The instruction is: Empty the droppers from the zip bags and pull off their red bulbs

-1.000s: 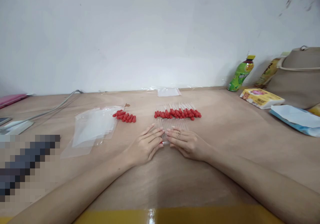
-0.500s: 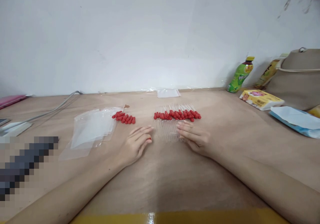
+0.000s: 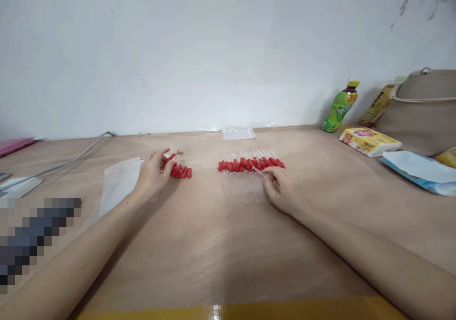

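Observation:
My left hand (image 3: 156, 170) is over the left pile of small red pieces (image 3: 182, 171), its fingers closed on one red piece (image 3: 170, 158). My right hand (image 3: 280, 187) pinches a thin clear tube (image 3: 260, 171), whose tip points left. Just beyond that hand lies a row of red pieces (image 3: 245, 164), set across several thin clear tubes (image 3: 242, 189) laid side by side. Their pale far ends (image 3: 256, 153) stick out behind the red row. Clear plastic bags (image 3: 119, 182) lie partly under my left hand and forearm.
A green bottle (image 3: 341, 107), a yellow tissue pack (image 3: 369, 141), a blue-white packet (image 3: 416, 170) and a grey bag (image 3: 420, 115) stand or lie at the right. A small white bag (image 3: 238, 133) is by the wall. A cable (image 3: 78, 156) runs at the left.
My left hand has moved left and away from me to the left red pile and grips a red piece. My right hand has closed on a clear tube and lifted it.

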A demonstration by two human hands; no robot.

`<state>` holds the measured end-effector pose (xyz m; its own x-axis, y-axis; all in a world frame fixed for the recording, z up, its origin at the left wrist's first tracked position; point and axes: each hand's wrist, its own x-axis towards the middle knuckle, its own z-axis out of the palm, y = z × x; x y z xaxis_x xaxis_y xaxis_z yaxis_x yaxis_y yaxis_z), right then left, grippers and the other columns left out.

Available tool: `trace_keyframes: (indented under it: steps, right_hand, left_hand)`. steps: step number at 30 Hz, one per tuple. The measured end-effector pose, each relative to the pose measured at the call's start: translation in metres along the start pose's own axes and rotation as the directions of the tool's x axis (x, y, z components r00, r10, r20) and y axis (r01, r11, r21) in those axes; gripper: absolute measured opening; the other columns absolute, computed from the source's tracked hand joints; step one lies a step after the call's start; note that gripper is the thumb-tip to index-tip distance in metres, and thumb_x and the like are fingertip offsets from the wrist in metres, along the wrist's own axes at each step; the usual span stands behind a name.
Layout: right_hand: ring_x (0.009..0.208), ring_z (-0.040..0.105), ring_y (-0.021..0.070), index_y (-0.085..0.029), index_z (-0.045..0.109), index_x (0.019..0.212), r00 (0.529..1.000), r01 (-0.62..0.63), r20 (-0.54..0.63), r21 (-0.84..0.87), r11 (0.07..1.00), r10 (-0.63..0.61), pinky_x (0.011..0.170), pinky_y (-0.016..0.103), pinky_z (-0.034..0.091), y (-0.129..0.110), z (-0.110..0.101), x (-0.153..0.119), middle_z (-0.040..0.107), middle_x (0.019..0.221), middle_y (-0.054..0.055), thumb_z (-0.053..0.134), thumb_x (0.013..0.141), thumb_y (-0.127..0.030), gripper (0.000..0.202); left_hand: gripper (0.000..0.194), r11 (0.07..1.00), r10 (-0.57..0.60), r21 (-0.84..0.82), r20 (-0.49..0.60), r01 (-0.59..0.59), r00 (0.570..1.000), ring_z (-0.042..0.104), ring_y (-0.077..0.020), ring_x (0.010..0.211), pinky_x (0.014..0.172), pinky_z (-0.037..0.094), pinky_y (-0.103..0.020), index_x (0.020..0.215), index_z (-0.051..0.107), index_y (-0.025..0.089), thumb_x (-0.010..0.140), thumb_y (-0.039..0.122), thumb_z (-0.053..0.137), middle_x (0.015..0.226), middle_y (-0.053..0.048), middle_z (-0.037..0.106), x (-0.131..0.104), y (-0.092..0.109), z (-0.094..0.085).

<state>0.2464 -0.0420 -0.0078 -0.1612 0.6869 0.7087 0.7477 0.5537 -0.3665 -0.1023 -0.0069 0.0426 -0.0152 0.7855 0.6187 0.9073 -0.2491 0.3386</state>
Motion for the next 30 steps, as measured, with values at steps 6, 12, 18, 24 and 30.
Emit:
trace_keyframes:
  steps: [6, 12, 18, 24, 30]
  right_hand:
    - [0.067, 0.055, 0.0154, -0.018, 0.057, 0.079, 0.994, -0.102, 0.031, -0.025, 0.994, 0.103, 0.061, 0.026, 0.037, 0.006, -0.002, -0.001, 0.059, 0.069, 0.002, 0.048, 0.076, -0.017, 0.009]
    - [0.065, 0.056, 0.0149, -0.019, 0.058, 0.079, 0.996, -0.093, 0.002, -0.087, 0.992, 0.093, 0.063, 0.028, 0.034, 0.007, -0.004, -0.002, 0.061, 0.069, 0.001, 0.048, 0.077, -0.019, 0.010]
    - [0.069, 0.057, 0.0155, -0.019, 0.061, 0.081, 1.000, 0.005, -0.001, -0.161, 0.987, -0.005, 0.067, 0.030, 0.032, 0.001, -0.003, -0.005, 0.063, 0.072, 0.002, 0.048, 0.078, -0.019, 0.013]
    - [0.069, 0.055, 0.0158, -0.019, 0.064, 0.085, 0.996, 0.080, 0.060, -0.127, 0.989, -0.073, 0.072, 0.032, 0.034, -0.004, -0.002, -0.006, 0.061, 0.071, 0.002, 0.052, 0.077, -0.021, 0.015]
    - [0.069, 0.050, 0.0169, -0.015, 0.064, 0.089, 0.972, 0.139, 0.193, -0.029, 0.990, -0.131, 0.066, 0.031, 0.040, -0.003, -0.004, -0.004, 0.056, 0.071, 0.005, 0.058, 0.075, -0.035, 0.025]
  left_hand:
    - [0.016, 0.999, -0.041, 0.012, 0.028, 0.041, 0.999, 0.054, -0.0154, 0.069, 0.065, 0.045, -0.028, 0.085, 0.057, 0.018, 0.077, 0.031, 0.052, 0.080, -0.003, 0.058, -0.003, 0.002, 0.005]
    - [0.018, 1.000, 0.004, -0.007, 0.002, -0.004, 1.000, 0.054, -0.0165, 0.066, 0.066, 0.044, -0.031, 0.076, 0.061, 0.018, 0.078, 0.033, 0.053, 0.076, -0.005, 0.057, -0.005, -0.004, 0.011]
    - [0.018, 0.988, 0.149, 0.059, -0.182, -0.141, 0.972, 0.054, -0.0199, 0.080, 0.077, 0.042, -0.034, 0.082, 0.062, 0.019, 0.079, 0.033, 0.053, 0.082, -0.005, 0.057, -0.011, 0.005, 0.013]
    - [0.012, 0.921, 0.386, 0.112, -0.112, -0.374, 0.916, 0.051, -0.0235, 0.092, 0.086, 0.035, -0.041, 0.072, 0.062, 0.020, 0.076, 0.030, 0.057, 0.093, -0.006, 0.059, -0.030, 0.043, 0.018]
    - [0.011, 0.927, 0.376, -0.038, 0.096, -0.374, 0.922, 0.050, -0.0218, 0.090, 0.082, 0.038, -0.038, 0.082, 0.060, 0.020, 0.079, 0.028, 0.054, 0.092, -0.005, 0.058, -0.028, 0.085, 0.039]
